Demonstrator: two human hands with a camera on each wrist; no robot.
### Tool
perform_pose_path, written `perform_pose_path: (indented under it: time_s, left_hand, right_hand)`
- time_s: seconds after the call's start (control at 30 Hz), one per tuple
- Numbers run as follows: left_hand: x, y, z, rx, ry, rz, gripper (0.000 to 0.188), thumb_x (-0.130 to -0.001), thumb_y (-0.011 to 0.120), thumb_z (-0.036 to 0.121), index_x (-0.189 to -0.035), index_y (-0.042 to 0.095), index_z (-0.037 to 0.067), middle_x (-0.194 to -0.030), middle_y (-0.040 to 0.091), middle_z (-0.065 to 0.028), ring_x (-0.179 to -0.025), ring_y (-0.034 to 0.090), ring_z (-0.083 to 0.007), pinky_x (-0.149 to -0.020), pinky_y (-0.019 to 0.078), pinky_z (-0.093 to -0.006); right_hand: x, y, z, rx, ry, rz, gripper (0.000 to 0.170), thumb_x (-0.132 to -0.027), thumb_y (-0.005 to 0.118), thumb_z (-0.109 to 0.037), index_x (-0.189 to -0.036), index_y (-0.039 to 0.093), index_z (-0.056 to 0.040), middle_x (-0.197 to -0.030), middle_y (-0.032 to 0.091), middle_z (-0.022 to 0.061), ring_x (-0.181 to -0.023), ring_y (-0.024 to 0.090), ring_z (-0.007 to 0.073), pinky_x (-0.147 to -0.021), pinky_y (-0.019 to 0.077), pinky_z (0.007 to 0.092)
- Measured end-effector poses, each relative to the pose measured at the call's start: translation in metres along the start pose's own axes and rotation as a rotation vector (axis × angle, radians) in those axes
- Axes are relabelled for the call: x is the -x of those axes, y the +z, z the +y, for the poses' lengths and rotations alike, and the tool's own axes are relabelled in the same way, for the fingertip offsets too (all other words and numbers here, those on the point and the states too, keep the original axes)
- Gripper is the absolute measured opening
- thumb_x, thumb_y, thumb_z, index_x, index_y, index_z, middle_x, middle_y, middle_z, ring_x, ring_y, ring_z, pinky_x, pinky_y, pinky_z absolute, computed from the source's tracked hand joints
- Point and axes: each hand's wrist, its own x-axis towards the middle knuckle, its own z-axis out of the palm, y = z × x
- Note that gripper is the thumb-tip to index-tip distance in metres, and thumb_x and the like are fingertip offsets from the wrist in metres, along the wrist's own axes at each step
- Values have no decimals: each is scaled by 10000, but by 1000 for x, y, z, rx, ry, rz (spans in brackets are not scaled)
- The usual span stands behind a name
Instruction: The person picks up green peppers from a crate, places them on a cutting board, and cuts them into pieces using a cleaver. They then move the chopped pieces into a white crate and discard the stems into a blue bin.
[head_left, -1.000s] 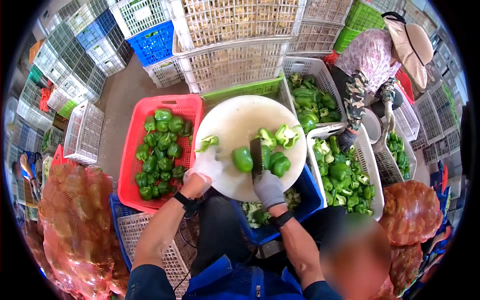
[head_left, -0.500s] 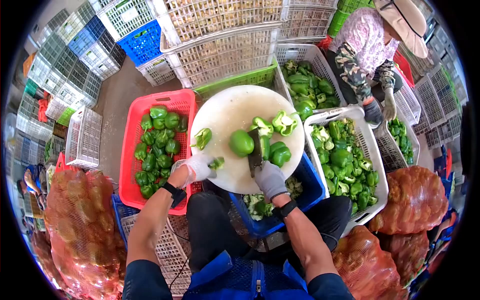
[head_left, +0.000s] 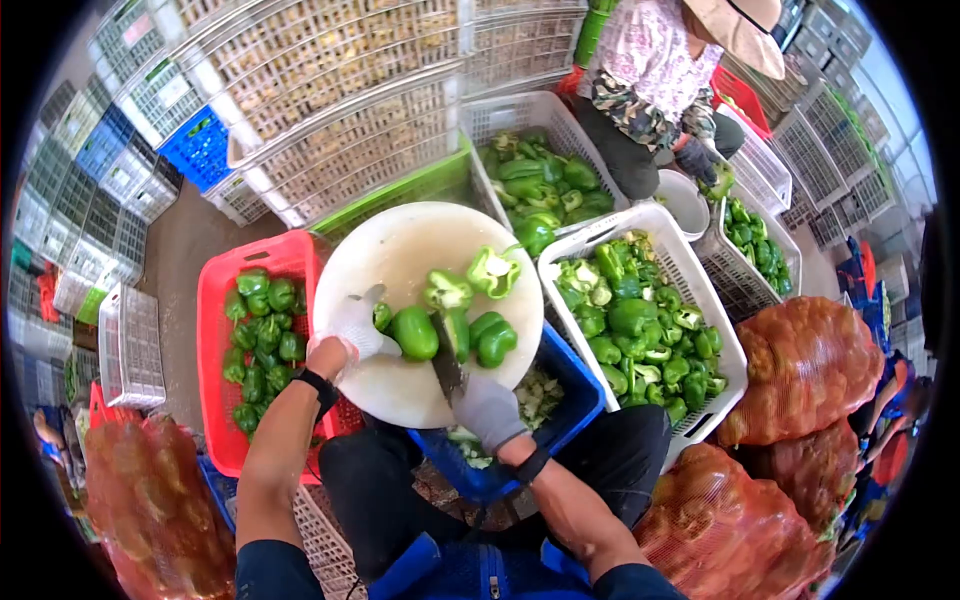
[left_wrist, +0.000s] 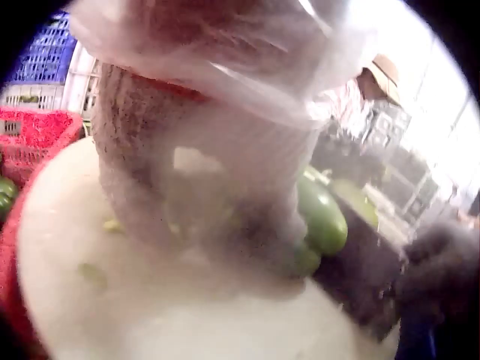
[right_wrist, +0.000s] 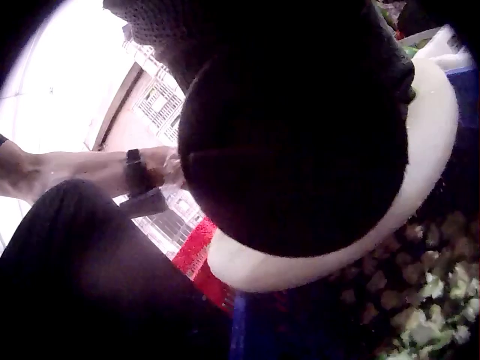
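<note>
My left hand (head_left: 360,325), in a whitish glove, lies over the left side of the round white cutting board (head_left: 415,390) with its fingers spread. Between its fingers and a whole green bell pepper (head_left: 414,333) shows a small green pepper piece (head_left: 382,316). In the left wrist view the fingertips overlap the pepper (left_wrist: 324,217). My right hand (head_left: 487,412), in a grey glove, grips a cleaver (head_left: 448,368), its dark blade standing just right of that pepper. Beside the blade are another green pepper (head_left: 492,340) and cut-open pepper pieces (head_left: 494,272). The right wrist view is mostly dark.
A red crate (head_left: 213,440) of whole peppers stands left of the board. Below it sits a blue crate (head_left: 585,400) with pale scraps. A white crate (head_left: 735,375) of cut peppers is at right, near net sacks (head_left: 800,370). Another person (head_left: 650,80) works behind.
My left hand has moved from the board's near left edge, where a small green piece was by its fingers, up toward the whole pepper. The cleaver stays beside the pepper. The head view has shifted.
</note>
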Motion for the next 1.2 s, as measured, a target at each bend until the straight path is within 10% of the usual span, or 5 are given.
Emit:
perform_pose_path:
  time_s: [0.3,0.5,0.67,0.93,1.2]
  left_hand:
    - [-89,-14,113,-131,324,-368,1288,-597,993,153,-1703,336,93,-1396,688,-286,-1256,690,-464,-1113,564,-522]
    - [-113,24,256,248,533,-196,1092,-773,864,108,-1721,322,104,-1604,532,-305,-1441,571,-462,-1198,485,-454]
    - [-75,9,291,491,644,-141,891,-845,844,146,-1654,472,106,-1469,643,-224,-1238,712,-296,-1023,600,-399]
    - [17,-81,107,421,273,70,717,-829,859,184,-1488,646,-1,-1319,757,-201,-1057,740,-252,-985,602,-386]
    - [85,-44,-190,599,-232,259,525,-896,818,85,-1386,681,-45,-1175,777,-159,-964,735,-202,-909,608,-360]
  right_hand:
    - [10,-36,55,-16,69,181,365,-977,697,-423,-915,763,-69,-830,757,233,-820,750,463,-769,589,579]
    - [0,-87,118,-46,376,507,340,-1014,659,-383,-952,729,-57,-856,760,266,-840,761,470,-766,601,557]
    - [11,-100,145,-512,589,817,343,-1020,668,-337,-940,711,-6,-852,740,295,-822,738,494,-741,573,548]
    - [22,-47,64,-731,264,506,262,-1033,695,-236,-1023,733,23,-763,751,122,-612,723,182,-591,581,338]
    - [-12,26,-43,-939,112,-55,188,-1072,690,-177,-1007,654,-4,-727,660,47,-601,628,119,-524,522,301]
